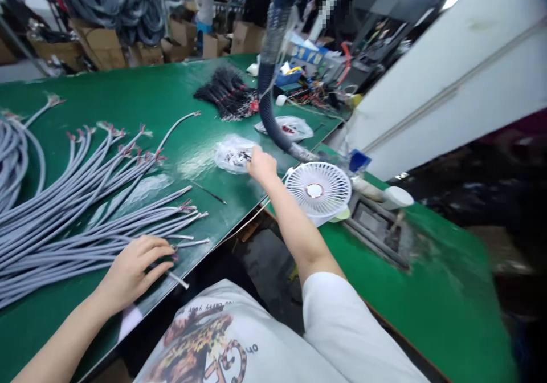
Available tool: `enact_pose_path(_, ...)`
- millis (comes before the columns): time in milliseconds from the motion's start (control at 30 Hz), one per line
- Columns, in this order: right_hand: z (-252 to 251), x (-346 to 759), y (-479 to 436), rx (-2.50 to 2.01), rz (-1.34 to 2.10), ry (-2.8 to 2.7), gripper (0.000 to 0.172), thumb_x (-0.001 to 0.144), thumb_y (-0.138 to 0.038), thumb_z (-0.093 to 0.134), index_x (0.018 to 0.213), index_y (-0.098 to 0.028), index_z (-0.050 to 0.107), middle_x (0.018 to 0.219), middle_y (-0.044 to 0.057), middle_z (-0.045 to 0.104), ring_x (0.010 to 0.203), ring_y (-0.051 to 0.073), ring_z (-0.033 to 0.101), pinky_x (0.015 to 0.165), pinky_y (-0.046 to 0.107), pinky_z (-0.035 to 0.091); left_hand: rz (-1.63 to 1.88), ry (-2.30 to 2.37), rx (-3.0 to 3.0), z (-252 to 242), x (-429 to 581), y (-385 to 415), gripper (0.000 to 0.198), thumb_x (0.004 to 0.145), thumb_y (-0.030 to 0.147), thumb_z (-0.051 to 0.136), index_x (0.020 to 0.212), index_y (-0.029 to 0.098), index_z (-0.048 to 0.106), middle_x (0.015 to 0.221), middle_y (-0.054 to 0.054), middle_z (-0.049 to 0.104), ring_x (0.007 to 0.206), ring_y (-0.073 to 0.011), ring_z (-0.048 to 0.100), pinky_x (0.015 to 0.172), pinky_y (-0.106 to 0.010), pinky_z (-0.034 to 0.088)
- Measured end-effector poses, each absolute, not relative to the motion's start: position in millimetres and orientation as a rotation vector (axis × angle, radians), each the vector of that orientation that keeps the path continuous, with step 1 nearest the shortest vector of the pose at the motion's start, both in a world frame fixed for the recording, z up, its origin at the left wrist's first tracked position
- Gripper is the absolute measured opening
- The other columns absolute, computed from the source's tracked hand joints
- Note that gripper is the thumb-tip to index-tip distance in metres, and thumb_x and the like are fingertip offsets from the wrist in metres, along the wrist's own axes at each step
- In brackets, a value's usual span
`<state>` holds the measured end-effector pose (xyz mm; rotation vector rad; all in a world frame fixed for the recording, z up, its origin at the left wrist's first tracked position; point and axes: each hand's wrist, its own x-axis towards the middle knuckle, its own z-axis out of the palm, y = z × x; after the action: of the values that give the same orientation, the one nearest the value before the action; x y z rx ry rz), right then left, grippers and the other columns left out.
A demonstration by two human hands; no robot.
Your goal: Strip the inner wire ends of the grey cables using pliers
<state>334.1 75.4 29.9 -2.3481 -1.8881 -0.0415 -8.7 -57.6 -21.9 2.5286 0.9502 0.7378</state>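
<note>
Right hand (262, 165) at plastic bag (228, 150), grip unclear; left hand (139, 266) half-curled over gray cables (77, 252), hold unclear.

Here we go: "carry your" legible on the white short-sleeved fabric T-shirt (267, 340) w/ multicoloured print; other txt unclear.

The site was a cable workshop, indicated by stripped grey cables (64, 206), a green worktop (179, 95), flexible ducting (267, 81) and cardboard boxes (100, 47).

Hose (267, 84) and fan (318, 192) bar way right of right grip (262, 166) — tabletop (192, 138) open between grey cables (98, 186) and nearer bag (231, 153).
</note>
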Motion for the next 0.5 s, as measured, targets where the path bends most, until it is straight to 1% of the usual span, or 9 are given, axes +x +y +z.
enact_pose_path(67, 31, 340, 73, -2.338, -0.064, -1.837, 0.037, 0.09, -0.034, 0.044, 0.12, -0.013, 0.052, 0.101, 0.018, 0.068, 0.093, 0.028, 0.064, 0.076, 0.033, 0.043, 0.791, 0.926, 2.61, -29, -7, -52, 0.015, 0.085, 0.032, 0.06, 0.093, 0.024, 0.071, 0.092, -0.006, 0.071, 0.083, -0.0198, 0.066, 0.076, -0.031, 0.052)
enact_pose_path(100, 31, 340, 69, -2.299, -0.066, -1.817, 0.035, 0.092, -0.036, 0.041, 0.116, -0.015, 0.055, 0.1, 0.016, 0.068, 0.093, 0.026, 0.064, 0.075, 0.032, 0.043, 0.816, 0.925, 2.621, -32, -6, -48, 0.015, 0.085, 0.033, 0.06, 0.092, 0.025, 0.071, 0.091, -0.005, 0.071, 0.081, -0.0196, 0.066, 0.076, -0.031, 0.052)
enact_pose_path(167, 30, 330, 58, -2.143, -0.01, -1.811, 0.032, 0.094, -0.036, 0.038, 0.104, -0.016, 0.062, 0.095, 0.012, 0.069, 0.089, 0.023, 0.064, 0.074, 0.029, 0.042, 0.908, 0.96, 2.573, -32, -5, -41, 0.016, 0.085, 0.036, 0.06, 0.091, 0.026, 0.071, 0.09, -0.004, 0.071, 0.079, -0.0192, 0.066, 0.074, -0.03, 0.053)
enact_pose_path(233, 26, 310, 42, -1.85, 0.167, -1.858, 0.034, 0.093, -0.037, 0.04, 0.095, -0.014, 0.066, 0.089, 0.009, 0.069, 0.083, 0.019, 0.062, 0.072, 0.026, 0.041, 1.022, 1.071, 2.437, -29, -2, -34, 0.017, 0.084, 0.038, 0.061, 0.09, 0.026, 0.071, 0.089, -0.003, 0.07, 0.079, -0.0196, 0.066, 0.076, -0.031, 0.053)
enact_pose_path(267, 23, 296, 32, -1.647, 0.302, -1.876, 0.036, 0.093, -0.04, 0.042, 0.094, -0.014, 0.067, 0.087, 0.007, 0.069, 0.081, 0.016, 0.061, 0.071, 0.024, 0.042, 1.08, 1.153, 2.341, -26, -1, -31, 0.016, 0.083, 0.039, 0.062, 0.089, 0.027, 0.07, 0.09, -0.002, 0.069, 0.079, -0.0201, 0.066, 0.077, -0.032, 0.054)
enact_pose_path(300, 21, 280, 23, -1.421, 0.454, -1.893, 0.037, 0.092, -0.042, 0.045, 0.1, -0.014, 0.066, 0.091, 0.006, 0.069, 0.081, 0.014, 0.061, 0.072, 0.022, 0.042, 1.145, 1.244, 2.228, -24, 1, -28, 0.016, 0.081, 0.04, 0.063, 0.088, 0.027, 0.069, 0.09, -0.001, 0.069, 0.078, -0.0206, 0.066, 0.077, -0.035, 0.054)
enact_pose_path(367, 15, 246, 5, -1.125, 0.672, -1.878, 0.04, 0.086, -0.047, 0.055, 0.106, -0.014, 0.065, 0.097, 0.005, 0.069, 0.079, 0.012, 0.061, 0.071, 0.02, 0.044, 1.253, 1.396, 1.997, -21, 6, -26, 0.017, 0.077, 0.042, 0.067, 0.087, 0.028, 0.067, 0.088, 0.002, 0.068, 0.076, -0.0215, 0.065, 0.076, -0.038, 0.055)
enact_pose_path(433, 11, 214, -9, -1.024, 0.785, -1.845, 0.047, 0.079, -0.049, 0.063, 0.112, -0.015, 0.063, 0.102, 0.004, 0.068, 0.08, 0.011, 0.061, 0.074, 0.019, 0.045, 1.305, 1.455, 1.835, -21, 9, -27, 0.016, 0.076, 0.041, 0.067, 0.085, 0.028, 0.065, 0.085, 0.003, 0.067, 0.076, -0.022, 0.064, 0.073, -0.039, 0.055)
enact_pose_path(500, 7, 190, -16, -1.03, 0.857, -1.863, 0.046, 0.077, -0.047, 0.066, 0.113, -0.019, 0.062, 0.103, 0.002, 0.068, 0.081, 0.011, 0.062, 0.075, 0.019, 0.045, 1.327, 1.424, 1.795, -25, 9, -32, 0.011, 0.077, 0.038, 0.066, 0.082, 0.029, 0.064, 0.083, 0.003, 0.065, 0.077, -0.0222, 0.063, 0.075, -0.039, 0.053)
